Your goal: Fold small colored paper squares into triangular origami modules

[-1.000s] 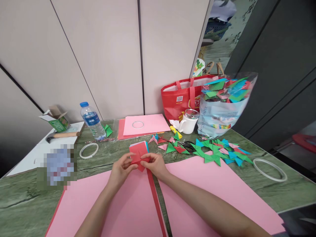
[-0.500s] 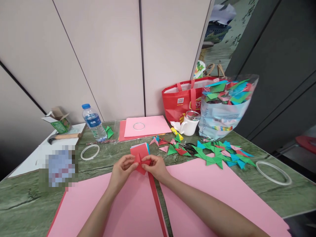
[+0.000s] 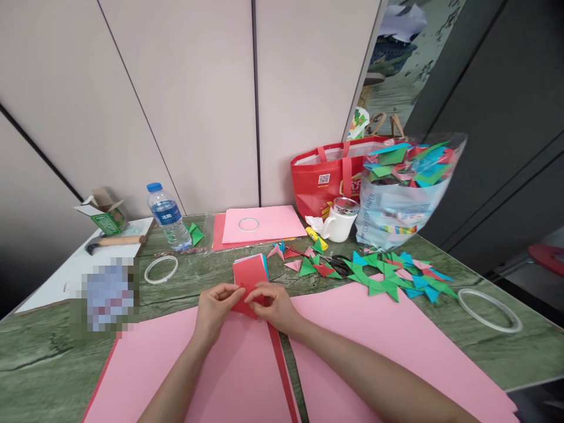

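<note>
A small piece of red folded paper point(image 3: 245, 309) is between my two hands, above the pink sheets. My left hand point(image 3: 215, 306) pinches its left side with thumb and forefinger. My right hand point(image 3: 275, 306) is closed at its right side, fingertips bent over the paper; the fingers partly hide its folds. Just beyond them lies a stack of small coloured paper point(image 3: 249, 270), red on top with blue and white edges showing. Large pink sheets point(image 3: 229, 364) with a red edge lie under my forearms.
Folded paper pieces point(image 3: 383, 276) and black scissors point(image 3: 340, 264) lie to the right, by a white mug point(image 3: 339, 222). Behind stand a red bag point(image 3: 308, 187) and a plastic bag of folded paper point(image 3: 392, 205). Leftward are a water bottle point(image 3: 170, 220), tape ring point(image 3: 161, 270) and hammer point(image 3: 118, 240).
My hands and the red paper have moved slightly toward me, uncovering more of the stack. The right fingers have shifted over the paper, and its raised fold no longer shows.
</note>
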Available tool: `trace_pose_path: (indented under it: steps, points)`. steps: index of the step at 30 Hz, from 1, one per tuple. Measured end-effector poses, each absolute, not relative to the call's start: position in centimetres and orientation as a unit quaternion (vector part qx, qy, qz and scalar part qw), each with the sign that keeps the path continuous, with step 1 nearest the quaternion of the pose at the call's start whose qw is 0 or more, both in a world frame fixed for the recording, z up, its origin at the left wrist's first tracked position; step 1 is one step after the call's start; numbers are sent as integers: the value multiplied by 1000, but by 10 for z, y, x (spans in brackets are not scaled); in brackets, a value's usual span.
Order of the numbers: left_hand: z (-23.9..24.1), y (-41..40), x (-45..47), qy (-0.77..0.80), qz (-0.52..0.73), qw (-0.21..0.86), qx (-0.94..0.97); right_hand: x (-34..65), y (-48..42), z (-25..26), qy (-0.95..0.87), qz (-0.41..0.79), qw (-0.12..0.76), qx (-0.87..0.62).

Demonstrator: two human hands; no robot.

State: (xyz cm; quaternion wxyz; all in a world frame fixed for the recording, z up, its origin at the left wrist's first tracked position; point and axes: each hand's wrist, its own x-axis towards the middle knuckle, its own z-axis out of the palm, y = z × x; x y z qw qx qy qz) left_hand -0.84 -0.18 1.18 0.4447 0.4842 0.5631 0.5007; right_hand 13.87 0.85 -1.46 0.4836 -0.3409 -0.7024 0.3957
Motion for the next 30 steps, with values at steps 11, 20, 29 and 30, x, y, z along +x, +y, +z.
trace_pose_path:
  steps: [11, 20, 29, 30]
  points:
    - [10, -3, -10, 519, 507, 412, 551, 136, 6, -16, -730, 387, 469, -312]
    - [15, -5, -4, 546, 458, 476, 515, 141, 16, -21, -630, 447, 506, -384]
    - [11, -9, 4, 538, 438, 548, 468, 136, 18, -27, -576, 497, 548, -347]
    - [11, -9, 4, 534, 441, 554, 462, 136, 18, -27, -574, 500, 547, -349]
